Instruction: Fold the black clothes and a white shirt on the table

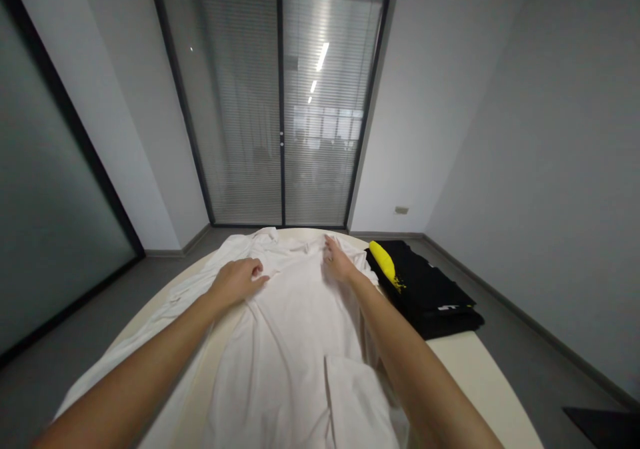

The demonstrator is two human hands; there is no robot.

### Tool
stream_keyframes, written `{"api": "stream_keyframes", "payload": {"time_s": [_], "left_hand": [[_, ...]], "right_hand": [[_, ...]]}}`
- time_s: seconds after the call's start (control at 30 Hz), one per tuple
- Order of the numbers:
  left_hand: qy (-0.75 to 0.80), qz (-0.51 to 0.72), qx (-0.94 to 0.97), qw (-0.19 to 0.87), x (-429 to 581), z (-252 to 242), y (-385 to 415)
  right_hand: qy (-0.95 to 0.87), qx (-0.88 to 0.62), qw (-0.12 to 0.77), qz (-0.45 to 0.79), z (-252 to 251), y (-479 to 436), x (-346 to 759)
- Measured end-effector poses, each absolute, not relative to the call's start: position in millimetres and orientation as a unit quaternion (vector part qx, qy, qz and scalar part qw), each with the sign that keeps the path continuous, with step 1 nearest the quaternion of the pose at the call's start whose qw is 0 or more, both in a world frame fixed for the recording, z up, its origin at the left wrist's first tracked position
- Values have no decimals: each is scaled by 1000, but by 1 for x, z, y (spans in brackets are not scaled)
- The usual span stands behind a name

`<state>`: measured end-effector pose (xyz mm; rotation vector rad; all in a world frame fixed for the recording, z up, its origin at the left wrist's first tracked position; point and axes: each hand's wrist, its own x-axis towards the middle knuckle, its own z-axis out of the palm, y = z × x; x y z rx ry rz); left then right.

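Observation:
A white garment (295, 322) lies spread over the round table, its fabric wrinkled, with a long white part running down the left side. On its upper left part rests my left hand (240, 280), thumb apart from the curled fingers, with no fabric visibly gripped. My right hand (337, 260) touches the upper right part near the table's far edge. Its fingers point forward; whether they pinch the cloth is too small to tell. A squared flap of white cloth (357, 402) lies near the front, beside my right forearm.
Folded black clothes (425, 289) with a yellow print are stacked on the right of the cream table (480, 376). Behind the table stand glass doors (283, 102) with blinds. A black object (605, 426) shows at the lower right.

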<state>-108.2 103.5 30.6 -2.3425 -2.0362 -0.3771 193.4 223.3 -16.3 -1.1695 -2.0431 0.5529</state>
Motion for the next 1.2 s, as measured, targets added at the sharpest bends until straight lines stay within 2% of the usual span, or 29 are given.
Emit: {"api": "stream_keyframes", "payload": {"time_s": [0.13,0.3,0.5,0.7,0.83,0.9,1.07,1.2], "left_hand": [[-635,-108,-765,2,-95,17,98],[-685,-160,-711,-8,-95,6,103],[-794,-277,-540,-24,-144,18,122],[-828,-344,-441,-41,-178,19,110],[-807,-385,-446,21,-151,17,89],[-757,-393,-518,66,-126,14,76],[-679,-256,-688,3,-67,-14,41],[-676,-149,-721,17,-55,-37,27]], "right_hand": [[-805,-542,202,130,-14,208,191],[-812,-560,141,90,-14,194,194],[-809,-580,94,14,-4,166,199],[-739,-662,85,-91,26,143,213],[-685,-718,56,-110,42,136,231],[-683,-721,67,-98,44,135,237],[-646,-750,130,-52,53,145,250],[-613,-764,202,9,68,165,273]]}}
